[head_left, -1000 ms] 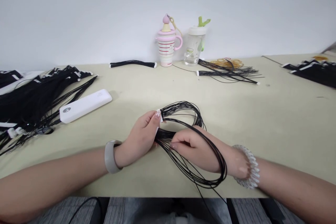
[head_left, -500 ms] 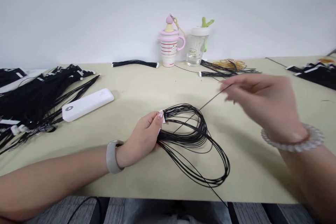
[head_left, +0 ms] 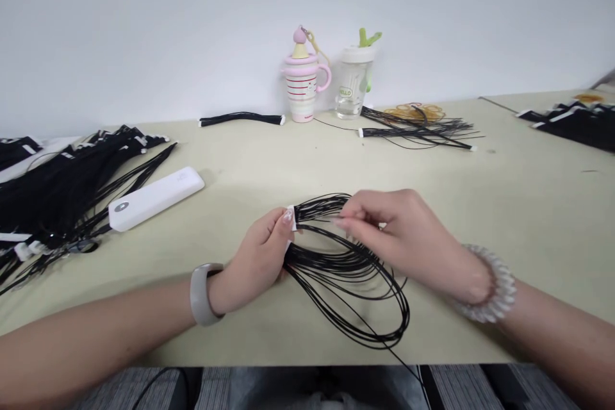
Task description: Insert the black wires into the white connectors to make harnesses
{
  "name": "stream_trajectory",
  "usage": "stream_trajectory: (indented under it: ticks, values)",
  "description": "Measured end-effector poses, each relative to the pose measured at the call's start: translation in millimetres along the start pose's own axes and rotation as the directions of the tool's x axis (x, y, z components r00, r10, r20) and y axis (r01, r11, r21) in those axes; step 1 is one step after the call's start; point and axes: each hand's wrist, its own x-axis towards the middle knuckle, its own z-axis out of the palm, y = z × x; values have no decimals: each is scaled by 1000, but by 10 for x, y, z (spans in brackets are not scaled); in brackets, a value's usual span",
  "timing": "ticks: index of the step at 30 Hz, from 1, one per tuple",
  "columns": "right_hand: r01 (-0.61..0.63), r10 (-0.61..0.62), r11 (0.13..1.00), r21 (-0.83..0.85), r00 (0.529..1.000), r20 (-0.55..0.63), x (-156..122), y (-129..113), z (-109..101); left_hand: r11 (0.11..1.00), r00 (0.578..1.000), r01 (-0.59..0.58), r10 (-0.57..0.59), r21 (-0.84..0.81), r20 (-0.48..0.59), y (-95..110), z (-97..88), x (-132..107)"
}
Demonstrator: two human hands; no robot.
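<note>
Thin black wires with white connectors at their ends form a looped wire harness (head_left: pixel 331 261) over the table. My left hand (head_left: pixel 262 246) is closed around its connector end, the thumb pressing on a white connector (head_left: pixel 291 218). From there the wires fan out to the right in wide loops, and one strand trails down past the table's front edge. Over the upper loops, my right hand (head_left: pixel 398 230) is closed in a pinch, thumb against forefinger. A thin wire end seems to show at its fingertips, partly hidden by the fingers.
Black wire bundles (head_left: pixel 72 173) are heaped at left beside a white power bank (head_left: pixel 156 198). A pink-lidded mug (head_left: pixel 301 93) and a clear cup (head_left: pixel 353 83) stand against the wall. More harnesses (head_left: pixel 418 131) lie behind, near yellow bands (head_left: pixel 418 113), and at far right (head_left: pixel 576 125).
My right hand has come down and left from beyond the loops, where it held a single wire drawn taut, to just above the harness. My left hand keeps its hold.
</note>
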Motion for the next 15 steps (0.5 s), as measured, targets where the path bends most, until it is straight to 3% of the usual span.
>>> stream_trajectory:
  ticks: [4,15]
  values:
    - [150,-154,964,-218,988,-3,-20,29,80,995,997,-80,80,51,10,1,-1,5]
    - [259,-290,814,-520,957,23,-32,71,217,985,990,-141,139,95,33,-13,9,-10]
